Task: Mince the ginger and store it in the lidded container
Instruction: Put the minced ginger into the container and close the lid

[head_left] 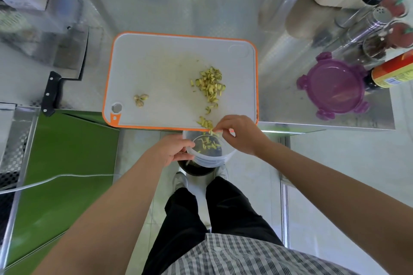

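A white cutting board with an orange rim (169, 69) lies on the steel counter. A pile of chopped ginger (211, 83) sits at its right middle, a smaller heap (205, 123) at its near edge, and a few ginger ends (140, 99) at the left. My left hand (173, 150) grips a clear round container (209, 158) just below the board's near edge; some ginger lies inside. My right hand (239, 134) pinches ginger pieces at the board's edge, above the container. The purple lid (334, 88) lies on the counter to the right.
A cleaver (64, 60) with a black handle lies left of the board. Spice jars (377, 42), a metal shaker (366, 27) and a sauce bottle (393, 71) stand at the far right behind the lid. A green panel (62, 163) is below left. My legs and shoes are below.
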Motion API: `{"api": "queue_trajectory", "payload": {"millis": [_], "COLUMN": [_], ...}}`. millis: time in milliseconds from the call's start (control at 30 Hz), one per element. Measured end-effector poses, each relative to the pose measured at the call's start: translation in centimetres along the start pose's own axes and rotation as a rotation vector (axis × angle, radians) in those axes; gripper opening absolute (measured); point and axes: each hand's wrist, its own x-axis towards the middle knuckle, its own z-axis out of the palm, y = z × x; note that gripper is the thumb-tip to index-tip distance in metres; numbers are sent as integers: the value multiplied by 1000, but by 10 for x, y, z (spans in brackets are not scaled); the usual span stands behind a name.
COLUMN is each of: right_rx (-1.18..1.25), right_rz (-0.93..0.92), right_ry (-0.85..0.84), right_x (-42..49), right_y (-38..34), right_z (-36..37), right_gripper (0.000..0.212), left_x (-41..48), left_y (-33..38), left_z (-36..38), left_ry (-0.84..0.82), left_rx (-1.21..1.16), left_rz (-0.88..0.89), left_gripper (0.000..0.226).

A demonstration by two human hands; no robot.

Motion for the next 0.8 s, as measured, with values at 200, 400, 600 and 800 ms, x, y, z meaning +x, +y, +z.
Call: {"api": "queue_trajectory", "payload": {"millis": [200, 400, 600, 800], "right_rx": [69, -62, -53, -32], "right_rz": [93, 173, 68, 7], "right_ry": [252, 130, 189, 138], "right_x": [38, 82, 56, 20], "right_y": [15, 26, 19, 11], "right_z": [-9, -8, 5, 16], "right_gripper": [33, 67, 49, 34], "left_x": [0, 0, -2, -1], "left_y": [3, 4, 4, 1], "left_z": [-3, -5, -8, -12], "left_ry": [-18, -10, -19, -2], "left_rx": [13, 1, -19, -7], "left_rz": [-7, -18, -2, 11], "left_gripper": [19, 22, 21, 20]}}
